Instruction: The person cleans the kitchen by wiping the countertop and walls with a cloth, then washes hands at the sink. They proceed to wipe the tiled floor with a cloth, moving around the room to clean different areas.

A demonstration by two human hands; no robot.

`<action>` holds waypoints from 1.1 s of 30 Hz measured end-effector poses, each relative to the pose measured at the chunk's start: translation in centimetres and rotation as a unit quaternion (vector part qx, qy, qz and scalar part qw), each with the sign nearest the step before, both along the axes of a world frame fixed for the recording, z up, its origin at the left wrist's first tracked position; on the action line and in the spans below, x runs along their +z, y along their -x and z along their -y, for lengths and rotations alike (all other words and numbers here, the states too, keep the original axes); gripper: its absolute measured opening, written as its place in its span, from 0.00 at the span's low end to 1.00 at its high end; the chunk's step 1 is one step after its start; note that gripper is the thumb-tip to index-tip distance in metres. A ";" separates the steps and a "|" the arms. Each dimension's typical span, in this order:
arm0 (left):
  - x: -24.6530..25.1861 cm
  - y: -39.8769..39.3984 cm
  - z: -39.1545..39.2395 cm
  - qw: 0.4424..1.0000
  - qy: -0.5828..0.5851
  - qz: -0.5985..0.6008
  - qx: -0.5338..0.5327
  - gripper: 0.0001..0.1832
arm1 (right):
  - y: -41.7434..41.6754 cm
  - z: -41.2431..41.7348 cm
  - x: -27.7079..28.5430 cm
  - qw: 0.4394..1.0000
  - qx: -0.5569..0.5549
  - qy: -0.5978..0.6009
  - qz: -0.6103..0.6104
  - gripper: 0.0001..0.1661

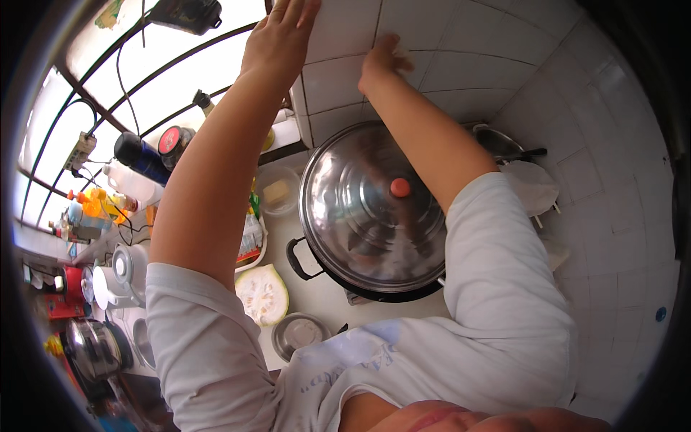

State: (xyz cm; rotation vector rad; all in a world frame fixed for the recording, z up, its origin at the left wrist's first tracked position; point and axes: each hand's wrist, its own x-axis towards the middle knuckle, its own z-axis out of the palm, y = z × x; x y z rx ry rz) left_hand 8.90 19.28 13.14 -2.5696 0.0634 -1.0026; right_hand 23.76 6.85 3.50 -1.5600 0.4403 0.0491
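Note:
My left hand (278,35) reaches up to where the window meets the tiled wall (345,32). The top of the picture cuts off its fingertips, and its palm is hidden. In front of the tiles, my right hand (382,63) holds a small whitish piece (402,55), blurred, perhaps cloth or paper. Below my right forearm is a large black wok (378,294) with side handles. A domed steel lid (345,216) with an orange-red knob (400,187) covers it.
A halved pale-green fruit (263,294), a steel bowl (299,332) and a clear tub (277,189) with a yellowish block stand left of the wok. Bottles and jars (173,143) line the sill, near a power strip (81,151). A dark-handled pan (496,141) sits behind, right.

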 end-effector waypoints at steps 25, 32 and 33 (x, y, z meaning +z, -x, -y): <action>-1.9 -1.0 -0.9 0.999 0.013 0.032 -0.008 0.46 | -6.0 11.1 12.0 0.472 0.054 0.479 0.738 0.47; -0.9 -0.7 1.1 0.999 0.024 0.036 -0.012 0.47 | -18.9 19.9 6.0 0.683 -0.168 0.403 0.586 0.39; -1.3 -0.6 0.6 0.999 0.020 0.034 -0.007 0.47 | -19.6 19.7 2.5 0.781 -0.145 0.357 0.492 0.42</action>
